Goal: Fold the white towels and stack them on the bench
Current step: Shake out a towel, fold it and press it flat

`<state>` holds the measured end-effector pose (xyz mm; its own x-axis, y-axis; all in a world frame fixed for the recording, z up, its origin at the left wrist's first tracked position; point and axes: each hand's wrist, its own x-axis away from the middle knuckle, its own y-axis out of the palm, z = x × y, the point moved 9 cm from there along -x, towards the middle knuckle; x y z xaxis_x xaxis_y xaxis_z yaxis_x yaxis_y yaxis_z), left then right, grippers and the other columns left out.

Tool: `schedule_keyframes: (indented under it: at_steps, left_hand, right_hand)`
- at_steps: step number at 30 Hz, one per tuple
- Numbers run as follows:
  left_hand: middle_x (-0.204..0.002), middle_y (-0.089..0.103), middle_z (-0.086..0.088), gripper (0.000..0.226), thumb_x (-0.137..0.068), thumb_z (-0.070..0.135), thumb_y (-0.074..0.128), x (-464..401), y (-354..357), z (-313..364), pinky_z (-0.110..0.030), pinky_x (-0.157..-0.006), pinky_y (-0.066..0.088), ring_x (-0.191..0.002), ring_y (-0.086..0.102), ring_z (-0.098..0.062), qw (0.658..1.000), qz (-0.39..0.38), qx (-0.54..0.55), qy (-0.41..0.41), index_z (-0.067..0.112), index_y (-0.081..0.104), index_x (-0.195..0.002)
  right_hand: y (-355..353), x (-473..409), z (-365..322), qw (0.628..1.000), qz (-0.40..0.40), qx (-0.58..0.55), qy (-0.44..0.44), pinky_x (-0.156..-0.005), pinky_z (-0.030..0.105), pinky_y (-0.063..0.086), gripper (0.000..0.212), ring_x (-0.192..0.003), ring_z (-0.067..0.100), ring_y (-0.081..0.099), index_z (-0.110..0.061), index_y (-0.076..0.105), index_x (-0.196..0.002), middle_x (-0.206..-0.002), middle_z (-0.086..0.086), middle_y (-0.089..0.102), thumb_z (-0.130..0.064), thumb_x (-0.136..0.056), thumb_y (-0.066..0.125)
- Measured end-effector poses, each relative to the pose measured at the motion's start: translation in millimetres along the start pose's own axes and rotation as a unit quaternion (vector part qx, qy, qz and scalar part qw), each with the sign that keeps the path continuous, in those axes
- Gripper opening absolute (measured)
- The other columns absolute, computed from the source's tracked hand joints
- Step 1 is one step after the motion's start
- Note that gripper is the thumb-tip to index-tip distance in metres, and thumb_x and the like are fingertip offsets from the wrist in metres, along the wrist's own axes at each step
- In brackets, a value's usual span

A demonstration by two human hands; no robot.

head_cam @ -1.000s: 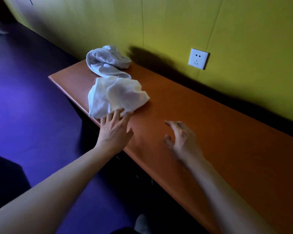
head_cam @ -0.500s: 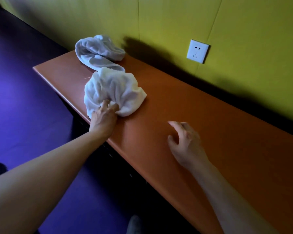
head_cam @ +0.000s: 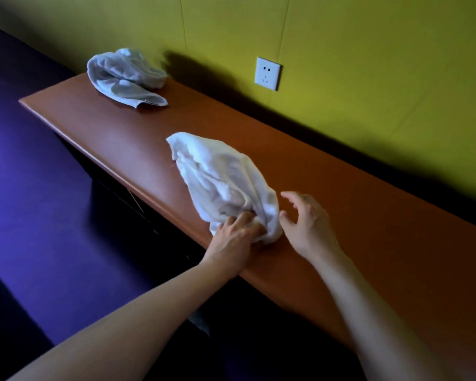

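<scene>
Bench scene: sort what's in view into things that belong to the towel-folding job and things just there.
Belongs to the job:
- near towel, crumpled, in the left hand's grip
- far towel, crumpled, untouched
- bench
- right hand, open beside the near towel

Just there:
- wall socket
- yellow wall
- purple floor

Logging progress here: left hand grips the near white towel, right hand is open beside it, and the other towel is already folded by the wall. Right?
Not folded. The head view shows the far towel lying crumpled near the wall; the rest stands.
</scene>
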<state>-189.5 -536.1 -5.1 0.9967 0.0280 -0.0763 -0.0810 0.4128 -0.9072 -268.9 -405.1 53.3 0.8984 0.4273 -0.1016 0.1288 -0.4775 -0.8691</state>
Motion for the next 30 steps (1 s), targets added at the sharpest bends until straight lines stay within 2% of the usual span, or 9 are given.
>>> schedule_keyframes:
  at_steps: [4, 7, 10, 12, 14, 17, 23, 26, 30]
  left_hand:
    - [-0.141, 0.054, -0.007, 0.051, -0.091, 0.025, 0.064, 11.5, 11.1, 73.1, -0.039, -0.098, 0.046, -0.119, 0.057, -0.031, 0.987, -0.070, 0.116, 0.084, 0.023, 0.051, -0.140]
    - [-0.133, 0.057, -0.005, 0.053, -0.087, 0.015, 0.047, 11.7, -6.8, 92.5, -0.039, -0.083, 0.051, -0.109, 0.061, -0.030, 0.984, -0.038, 0.147, 0.093, 0.020, 0.051, -0.140]
    - [-0.122, 0.059, -0.003, 0.054, -0.076, 0.013, 0.038, 2.8, -43.0, 76.5, -0.045, -0.071, 0.052, -0.095, 0.057, -0.031, 0.990, 0.093, 0.050, 0.094, 0.021, 0.060, -0.125]
    - [-0.128, 0.057, -0.003, 0.059, -0.074, 0.006, 0.051, -5.7, -67.1, 54.1, -0.045, -0.079, 0.049, -0.100, 0.055, -0.032, 0.986, 0.152, -0.045, 0.044, 0.023, 0.058, -0.130]
    - [-0.134, 0.052, -0.003, 0.065, -0.075, 0.012, 0.067, -14.6, -75.2, 28.8, -0.045, -0.091, 0.043, -0.114, 0.052, -0.032, 0.988, 0.123, -0.095, -0.020, 0.024, 0.049, -0.136]
    - [-0.117, 0.059, 0.000, 0.051, -0.080, 0.030, 0.074, -21.1, -61.7, -1.4, -0.042, -0.094, 0.035, -0.114, 0.053, -0.030, 0.993, 0.049, -0.085, -0.067, 0.024, 0.052, -0.125]
    - [-0.095, 0.069, 0.004, 0.029, -0.076, 0.029, 0.081, -5.3, -54.3, -7.2, -0.039, -0.093, 0.032, -0.104, 0.060, -0.029, 0.993, 0.100, -0.068, -0.001, 0.019, 0.064, -0.098]
    - [-0.088, 0.070, 0.002, 0.030, -0.072, 0.027, 0.082, -0.5, -52.0, -15.0, -0.038, -0.093, 0.031, -0.098, 0.063, -0.028, 0.992, 0.094, -0.082, 0.008, 0.017, 0.062, -0.092]
    - [-0.068, 0.060, 0.005, 0.020, -0.078, 0.023, 0.068, 5.0, -54.7, -31.2, -0.041, -0.093, 0.040, -0.070, 0.062, -0.027, 0.994, 0.086, -0.074, 0.004, 0.017, 0.053, -0.090]
  right_hand:
    - [-25.3, 17.3, 24.1, 1.000, 0.001, 0.004, 0.015, -0.092, 0.043, 0.052, 0.038, -0.111, 0.024, 0.061, -0.024, 0.059, -0.129, -0.122, 0.002, 0.063, -0.026, -0.091, 0.064]
    - [-35.6, 31.5, 43.6, 1.000, -0.001, 0.006, 0.027, -0.090, 0.043, 0.053, 0.035, -0.109, 0.024, 0.062, -0.025, 0.061, -0.126, -0.120, 0.002, 0.064, -0.022, -0.091, 0.065]
    - [-38.3, 42.6, 59.3, 0.999, -0.005, 0.008, 0.038, -0.093, 0.043, 0.051, 0.033, -0.111, 0.028, 0.062, -0.024, 0.063, -0.124, -0.122, 0.004, 0.064, -0.025, -0.091, 0.066]
    - [-37.7, 45.6, 61.0, 0.999, -0.008, -0.005, 0.049, -0.096, 0.045, 0.049, 0.036, -0.113, 0.030, 0.061, -0.021, 0.064, -0.124, -0.125, 0.006, 0.064, -0.031, -0.089, 0.064]
    - [-34.2, 47.8, 53.5, 0.999, -0.011, -0.021, 0.045, -0.096, 0.046, 0.048, 0.041, -0.112, 0.028, 0.060, -0.021, 0.064, -0.124, -0.125, 0.005, 0.064, -0.043, -0.088, 0.060]
    - [-25.1, 42.8, 34.3, 1.000, -0.007, -0.019, -0.002, -0.090, 0.047, 0.050, 0.048, -0.104, 0.023, 0.061, -0.024, 0.064, -0.118, -0.118, 0.000, 0.065, -0.059, -0.090, 0.048]
    - [-10.6, -2.2, -16.9, 0.996, 0.001, 0.047, -0.074, -0.088, 0.038, 0.046, 0.046, -0.104, 0.022, 0.061, -0.025, 0.059, -0.122, -0.115, -0.001, 0.065, -0.050, -0.085, 0.069]
    - [4.1, -13.5, -22.7, 0.992, -0.009, 0.108, -0.066, -0.079, 0.030, 0.045, 0.018, -0.094, 0.021, 0.066, -0.020, 0.061, -0.112, -0.107, 0.000, 0.069, -0.031, -0.098, 0.059]
    - [-22.7, -9.1, 6.0, 0.994, 0.107, 0.034, 0.000, -0.067, 0.027, 0.044, 0.014, -0.086, 0.021, 0.065, -0.012, 0.057, -0.110, -0.103, 0.005, 0.066, -0.022, -0.101, 0.052]
